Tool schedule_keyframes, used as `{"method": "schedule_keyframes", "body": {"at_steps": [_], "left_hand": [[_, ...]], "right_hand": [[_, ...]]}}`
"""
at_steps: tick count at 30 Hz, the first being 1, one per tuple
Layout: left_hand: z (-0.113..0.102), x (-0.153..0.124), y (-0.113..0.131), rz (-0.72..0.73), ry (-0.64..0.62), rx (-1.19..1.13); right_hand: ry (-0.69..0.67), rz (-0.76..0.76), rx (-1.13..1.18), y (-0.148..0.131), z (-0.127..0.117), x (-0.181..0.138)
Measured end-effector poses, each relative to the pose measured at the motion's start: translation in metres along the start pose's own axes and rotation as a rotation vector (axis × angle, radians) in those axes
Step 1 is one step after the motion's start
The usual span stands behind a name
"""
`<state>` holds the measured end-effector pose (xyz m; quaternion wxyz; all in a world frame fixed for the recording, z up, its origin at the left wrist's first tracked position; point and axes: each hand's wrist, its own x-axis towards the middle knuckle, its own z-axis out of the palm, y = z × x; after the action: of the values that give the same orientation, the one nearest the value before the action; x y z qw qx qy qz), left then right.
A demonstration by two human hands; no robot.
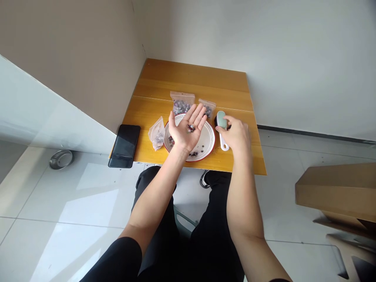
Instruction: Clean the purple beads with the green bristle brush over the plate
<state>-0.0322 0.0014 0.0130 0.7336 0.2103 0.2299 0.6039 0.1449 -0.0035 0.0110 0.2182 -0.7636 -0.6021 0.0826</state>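
My left hand [188, 129] lies palm up above a white plate with a red rim [208, 137], with a few dark glossy beads [190, 128] in its palm. More beads lie scattered on the plate [195, 154]. My right hand [235, 135] grips a pale green and white plastic handled tool [221, 120] to the right of the plate. Behind the plate are two small clear zip bags of beads [181, 106] [207, 108]. A crumpled clear bag [156, 134] lies at its left.
Everything sits on a small yellow wooden table [190, 84] set against a corner of pale walls. A black smartphone [124, 146] lies at its near left edge. A metal bowl [61, 159] stands on the tiled floor, and a cardboard box [337, 192] is at the right.
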Motion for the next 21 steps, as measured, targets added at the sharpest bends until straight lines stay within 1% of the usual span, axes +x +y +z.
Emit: {"method": "schedule_keyframes", "body": {"at_steps": [3, 6, 8, 10, 12, 14, 16, 18, 21], "left_hand": [[0.003, -0.001, 0.002, -0.001, 0.028, 0.066], [0.004, -0.001, 0.003, -0.001, 0.024, 0.065], [0.002, 0.0, 0.003, 0.019, 0.005, 0.026], [-0.001, 0.002, 0.002, 0.045, -0.007, -0.007], [-0.004, 0.004, 0.001, 0.067, 0.002, -0.015], [-0.005, 0.005, -0.001, 0.085, 0.043, 0.009], [-0.005, 0.005, -0.002, 0.095, 0.068, 0.041], [-0.005, 0.004, -0.003, 0.108, 0.053, 0.06], [-0.006, 0.005, -0.004, 0.133, 0.03, 0.064]], "right_hand": [[-0.014, 0.009, 0.019, -0.002, 0.008, 0.0], [0.008, -0.008, 0.032, -0.002, 0.007, 0.001], [0.061, -0.031, 0.074, -0.004, 0.001, 0.001], [0.12, -0.089, 0.148, -0.01, -0.009, -0.001], [0.122, -0.177, 0.235, -0.02, -0.02, -0.004], [0.04, -0.283, 0.323, -0.033, -0.028, -0.01], [-0.094, -0.373, 0.381, -0.045, -0.032, -0.015], [-0.191, -0.41, 0.395, -0.053, -0.031, -0.02], [-0.257, -0.442, 0.419, -0.06, -0.024, -0.024]]}}
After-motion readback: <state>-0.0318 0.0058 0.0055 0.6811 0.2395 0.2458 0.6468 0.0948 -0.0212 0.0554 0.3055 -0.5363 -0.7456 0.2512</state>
